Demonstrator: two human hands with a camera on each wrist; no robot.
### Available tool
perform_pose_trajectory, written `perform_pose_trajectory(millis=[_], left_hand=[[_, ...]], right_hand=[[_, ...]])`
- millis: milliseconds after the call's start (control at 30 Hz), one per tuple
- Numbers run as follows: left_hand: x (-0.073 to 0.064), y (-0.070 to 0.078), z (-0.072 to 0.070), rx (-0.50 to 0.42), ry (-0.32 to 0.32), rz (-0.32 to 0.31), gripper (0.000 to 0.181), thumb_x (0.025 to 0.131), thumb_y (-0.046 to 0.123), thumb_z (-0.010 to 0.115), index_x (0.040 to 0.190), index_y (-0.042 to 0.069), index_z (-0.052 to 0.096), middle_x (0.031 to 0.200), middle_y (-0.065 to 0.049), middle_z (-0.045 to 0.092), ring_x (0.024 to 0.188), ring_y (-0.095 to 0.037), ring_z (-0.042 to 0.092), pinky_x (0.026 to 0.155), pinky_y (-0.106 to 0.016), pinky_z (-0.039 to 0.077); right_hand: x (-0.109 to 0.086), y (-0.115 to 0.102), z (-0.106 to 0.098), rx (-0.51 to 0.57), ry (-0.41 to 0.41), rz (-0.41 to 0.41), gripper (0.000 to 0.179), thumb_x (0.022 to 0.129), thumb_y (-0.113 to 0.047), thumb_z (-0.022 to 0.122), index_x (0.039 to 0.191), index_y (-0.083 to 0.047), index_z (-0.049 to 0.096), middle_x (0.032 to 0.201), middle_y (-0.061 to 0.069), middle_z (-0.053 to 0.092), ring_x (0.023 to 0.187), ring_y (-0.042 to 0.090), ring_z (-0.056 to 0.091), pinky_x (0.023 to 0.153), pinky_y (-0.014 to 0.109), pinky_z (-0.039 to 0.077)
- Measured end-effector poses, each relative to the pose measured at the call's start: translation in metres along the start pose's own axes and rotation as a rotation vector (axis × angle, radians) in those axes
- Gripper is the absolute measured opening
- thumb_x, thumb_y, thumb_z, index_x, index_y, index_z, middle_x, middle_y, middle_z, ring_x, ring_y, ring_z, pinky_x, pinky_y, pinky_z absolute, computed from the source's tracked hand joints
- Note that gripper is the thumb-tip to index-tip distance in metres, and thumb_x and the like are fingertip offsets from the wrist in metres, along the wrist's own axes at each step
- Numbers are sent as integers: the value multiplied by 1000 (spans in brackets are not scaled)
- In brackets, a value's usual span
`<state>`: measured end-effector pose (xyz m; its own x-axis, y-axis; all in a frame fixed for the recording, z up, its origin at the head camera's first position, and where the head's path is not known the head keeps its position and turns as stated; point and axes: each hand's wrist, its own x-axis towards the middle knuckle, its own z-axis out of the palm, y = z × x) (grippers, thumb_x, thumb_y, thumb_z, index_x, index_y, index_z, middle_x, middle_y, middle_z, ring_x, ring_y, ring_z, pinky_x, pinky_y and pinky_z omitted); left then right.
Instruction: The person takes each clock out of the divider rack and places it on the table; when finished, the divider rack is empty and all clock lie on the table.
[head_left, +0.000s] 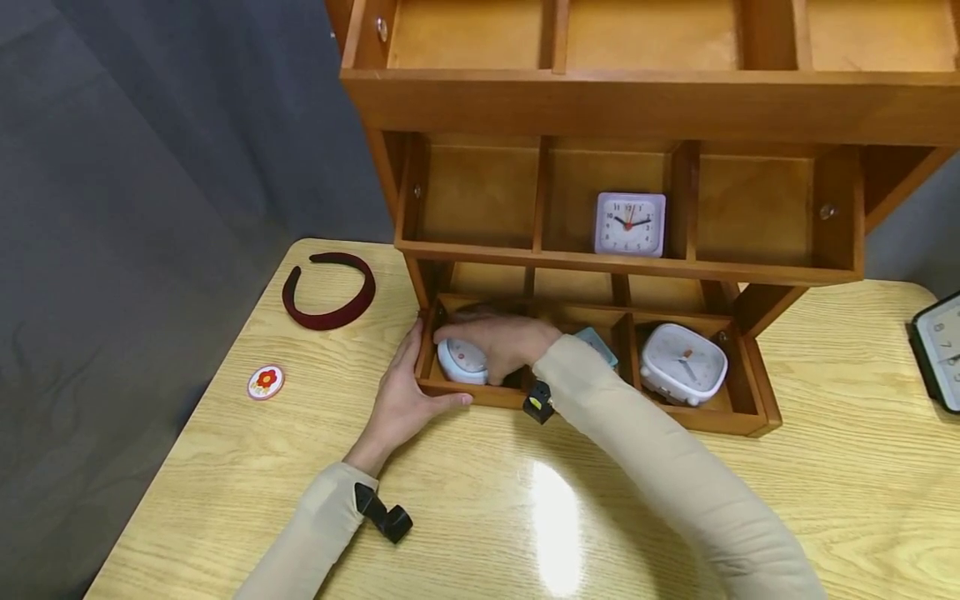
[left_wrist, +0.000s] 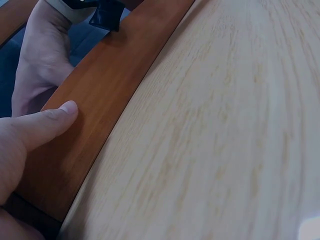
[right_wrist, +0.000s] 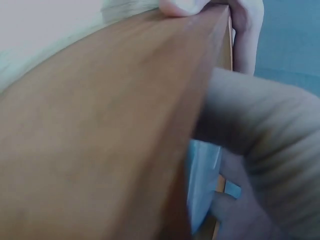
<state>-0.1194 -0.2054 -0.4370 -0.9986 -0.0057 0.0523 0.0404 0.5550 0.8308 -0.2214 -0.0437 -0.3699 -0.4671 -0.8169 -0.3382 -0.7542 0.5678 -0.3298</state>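
Note:
My right hand [head_left: 502, 340] reaches into the left compartment of the bottom drawer and grips a round light-blue alarm clock [head_left: 465, 357] from above. Its fingers lie across the clock's far left part, and the thumb is at the near right. In the right wrist view the drawer front covers much of the blue clock [right_wrist: 202, 175]. My left hand [head_left: 408, 396] rests on the drawer's [head_left: 480, 393] front left corner, fingers straight along the side. Its thumb [left_wrist: 55, 120] presses flat on the front board.
A white alarm clock [head_left: 684, 364] sits in the right compartment, a pale-blue item [head_left: 597, 346] in the middle one. Above, a lilac clock [head_left: 630, 225] stands in another drawer. A dark-red headband [head_left: 341, 317] and a flower badge [head_left: 266, 382] lie left; a black-framed clock [head_left: 941, 350] is at right.

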Motion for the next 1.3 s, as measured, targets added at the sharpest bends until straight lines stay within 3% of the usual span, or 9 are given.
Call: perform_pose_trajectory(millis=[300,533,767,1300], left_hand=[[-1,0,1,-3,0,8,122,69,35,88,157,18,5,163,-6,9,149,-27,16,119,-50,21],[-2,-2,3,-8,10,8,122,69,34,88,157,19,4,163,-6,10,149,-28,16,119,-51,21],[1,-2,2,2,4,20,122,69,34,88,157,19,4,163,-6,10,149,-27,16,119,-49,20],[1,1,1,29,-1,-11,123,69,37,88,157,17,4,163,-8,9,150,-29,14,119,-51,21]], right_hand=[[-3,7,2,35,41,-74,94,63,-1,87,143,-23,44,148,1,41,134,23,37,112,41,36],[-1,6,3,28,19,-46,96,64,-3,88,145,-25,42,149,-1,40,139,23,33,113,40,35],[-6,8,0,25,74,-117,91,64,-7,89,143,-19,45,143,2,45,130,23,41,111,39,37],[-21,6,-16,73,105,-104,97,66,-7,86,149,-19,38,148,4,41,131,21,41,112,38,36]])
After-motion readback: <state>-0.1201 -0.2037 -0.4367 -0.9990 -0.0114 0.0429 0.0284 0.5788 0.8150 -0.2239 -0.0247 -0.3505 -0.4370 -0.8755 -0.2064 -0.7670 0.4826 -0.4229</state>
